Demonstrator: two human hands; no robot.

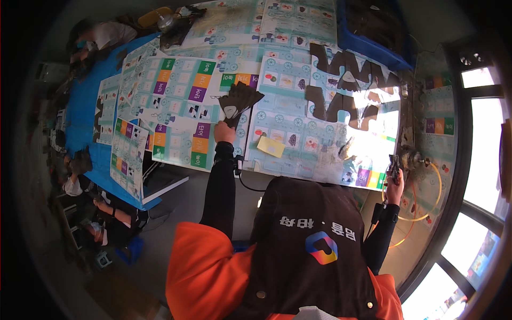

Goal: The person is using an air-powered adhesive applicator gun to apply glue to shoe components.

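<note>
My left hand [225,132] is closed on the lower end of a dark brown, fan-shaped cut piece [242,98]. A small whitish patch shows on that piece, just above my fingers. At the table's right edge, my right hand [394,189] is closed round a small dark object [393,166] standing up from the fist; its kind cannot be made out. Several wavy dark brown cut pieces [333,106] lie flat in the sunlit area between and beyond my hands. A yellow slip of paper [271,146] rests on the table near my left hand.
Printed sheets [288,114] cover the table. A blue bin [346,45] stands at the far right. Yellow-orange hoses [438,186] loop beside a metal fitting [413,159] at right. Another person [109,34] is at the far left, by a blue table surface [80,120]; more people sit lower left.
</note>
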